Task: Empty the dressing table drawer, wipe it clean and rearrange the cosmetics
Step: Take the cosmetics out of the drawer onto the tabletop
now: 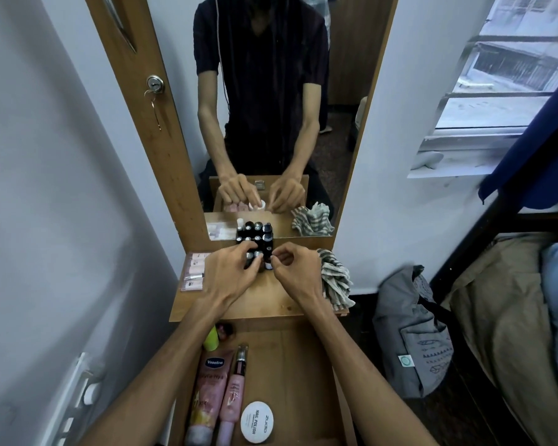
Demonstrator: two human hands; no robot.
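Cosmetics going back into the wiped drawer

Nearest, the open drawer (290, 355) already holds a Vaseline tube (210, 389), a pink spray bottle (234, 394) and a white nail-polish tin (257, 421), all well below the grip. Up on the desk (271, 300), the left hand (236, 273) curls over the cluster of small dark bottles (255, 239), fingers closed around one or two; the right hand (295, 273) pinches something tiny just beside them, I can't tell what. The bottles look like glass, smooth and breakable, light; best taken by the caps. A striped cloth (334, 278) lies right of the grip, sachets (194, 270) left.
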